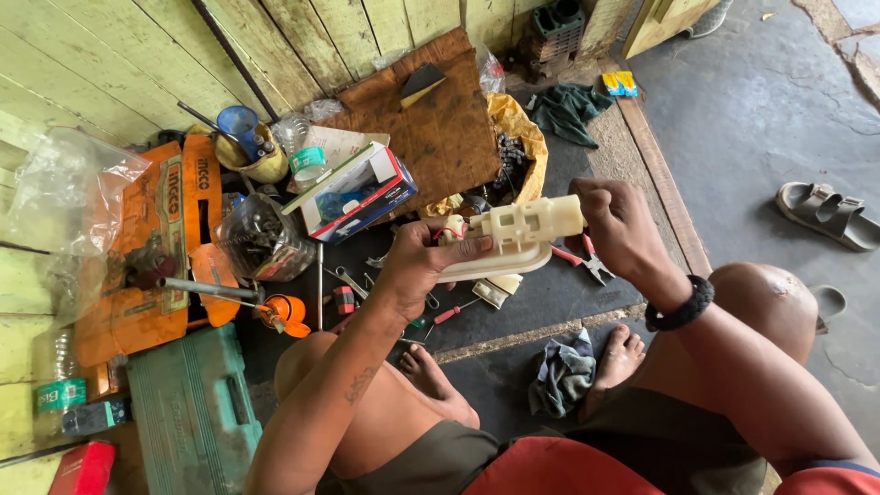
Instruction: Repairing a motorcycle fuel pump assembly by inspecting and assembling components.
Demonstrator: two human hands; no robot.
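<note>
Hanging above the dark mat [550, 293], a cream plastic part [518, 234] sits between both hands: the left hand [417, 270] wraps closed around its base, the right hand [619, 225] pinches its far end. Pliers [587, 261] lie just below.

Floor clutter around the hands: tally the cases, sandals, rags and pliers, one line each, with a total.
Tool cases: 2, orange case and green case
Sandals: 2, full sandal and partly hidden sandal
Rags: 2, grey rag and dark green rag
Pliers: 1, red-handled pliers
Total: 7
</note>
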